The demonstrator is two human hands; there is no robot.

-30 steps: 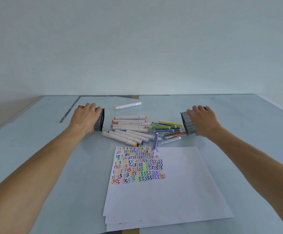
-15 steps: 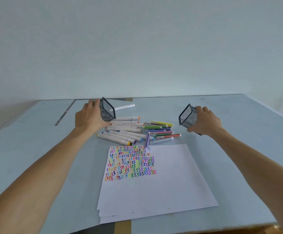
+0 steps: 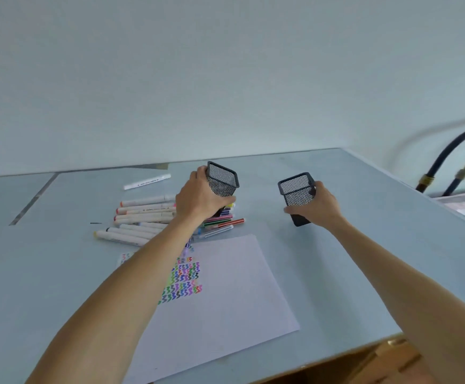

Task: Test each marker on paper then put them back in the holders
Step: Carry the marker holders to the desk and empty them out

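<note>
Pale blue table (image 3: 364, 245) carries the white squiggle-marked paper sheet (image 3: 234, 286); beyond the sheet, loose markers (image 3: 145, 214) lie heaped. Left hand (image 3: 198, 200) grips 1 black mesh holder (image 3: 223, 182), right hand (image 3: 320, 207) grips the other black mesh holder (image 3: 297, 195), tilted.

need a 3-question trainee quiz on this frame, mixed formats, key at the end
1. True or false: both mesh holders stand upright on the table.
2. What does the left hand grip? A) a white marker B) a black mesh holder C) the paper
3. Fill in: the coloured zigzag test marks sit on the ____.

Key
1. False. The left holder and the right holder are each held tilted, the left one over the marker pile; the right hand grips the right one.
2. B.
3. Paper; the marks lie in its far left part, partly hidden by the left forearm.
</note>
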